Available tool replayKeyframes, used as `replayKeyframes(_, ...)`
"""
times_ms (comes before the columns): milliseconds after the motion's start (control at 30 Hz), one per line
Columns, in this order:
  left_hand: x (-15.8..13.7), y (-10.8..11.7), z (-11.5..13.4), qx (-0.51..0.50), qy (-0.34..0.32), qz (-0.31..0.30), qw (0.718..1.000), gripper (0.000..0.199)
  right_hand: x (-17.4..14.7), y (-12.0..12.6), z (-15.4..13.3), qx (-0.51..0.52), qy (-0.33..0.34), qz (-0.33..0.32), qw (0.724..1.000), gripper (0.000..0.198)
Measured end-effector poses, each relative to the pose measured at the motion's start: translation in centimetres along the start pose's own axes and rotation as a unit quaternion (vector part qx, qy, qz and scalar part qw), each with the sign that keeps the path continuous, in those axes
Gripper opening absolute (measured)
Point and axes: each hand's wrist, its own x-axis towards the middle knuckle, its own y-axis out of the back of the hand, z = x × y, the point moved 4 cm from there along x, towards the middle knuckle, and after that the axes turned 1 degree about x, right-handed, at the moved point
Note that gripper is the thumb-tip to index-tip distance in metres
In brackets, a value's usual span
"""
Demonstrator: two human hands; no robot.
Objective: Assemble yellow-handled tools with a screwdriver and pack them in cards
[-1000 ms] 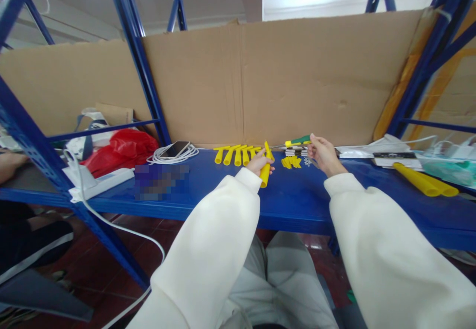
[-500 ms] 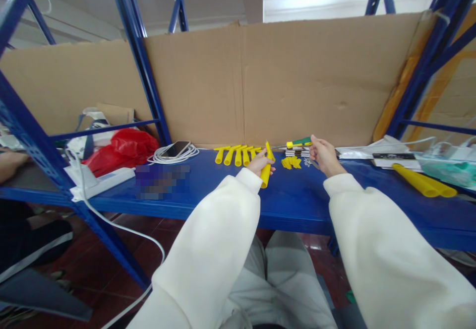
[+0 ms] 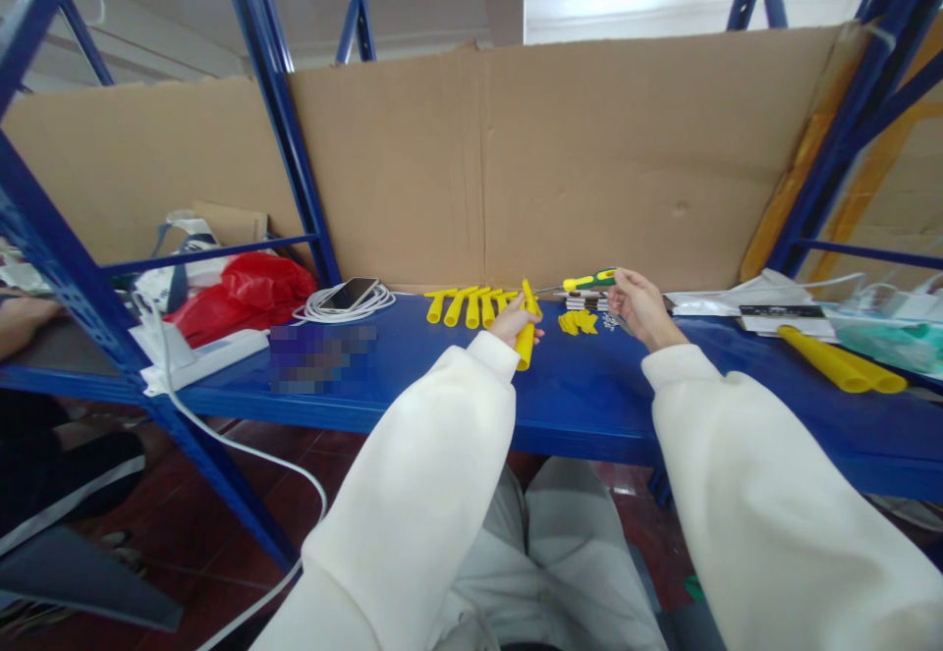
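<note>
My left hand (image 3: 511, 323) is closed around a yellow plastic tube (image 3: 526, 345), its wide hollow end toward me and its narrow end up. My right hand (image 3: 637, 303) grips the end of a green and yellow screwdriver (image 3: 589, 280). The thin shaft points left and reaches the tube's upper part; whether the tip touches a screw is too small to tell. Several similar yellow tubes (image 3: 472, 311) lie in a row left of my left hand. Small yellow pieces (image 3: 578, 323) and tiny metal parts (image 3: 610, 321) lie on the blue shelf between my hands.
Two larger yellow tubes (image 3: 840, 361) lie at the right, by a black and white box (image 3: 785, 319). A phone (image 3: 351, 294) rests on a coiled white cable (image 3: 313, 309). Left of it are a red bag (image 3: 247, 296) and a power strip (image 3: 213, 356). Another person's hand (image 3: 26, 322) shows at far left.
The screwdriver handle has shifted slightly left and tilted a little in my right hand. My left hand keeps hold of the tube, almost unmoved.
</note>
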Motion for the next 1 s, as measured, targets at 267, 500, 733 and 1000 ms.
replayKeyframes(267,0.16,0.05,-0.18,0.009,0.001,0.008,1.0,0.082,0.03,0.17,0.14,-0.007,0.012,0.004,1.0,0.041)
replayKeyframes(500,-0.13,-0.14,-0.06,0.011,-0.001,-0.002,1.0,0.082,-0.08,0.2,0.02,-0.018,0.0,0.025,1.0,0.048)
replayKeyframes(733,-0.24,-0.16,0.02,0.011,0.004,-0.008,1.0,0.081,-0.33,0.03,-0.15,-0.025,0.002,0.013,1.0,0.048)
replayKeyframes(1000,-0.32,-0.1,0.03,0.016,0.006,-0.003,1.0,0.083,-0.18,-0.3,-0.1,-0.006,-0.001,-0.003,1.0,0.04)
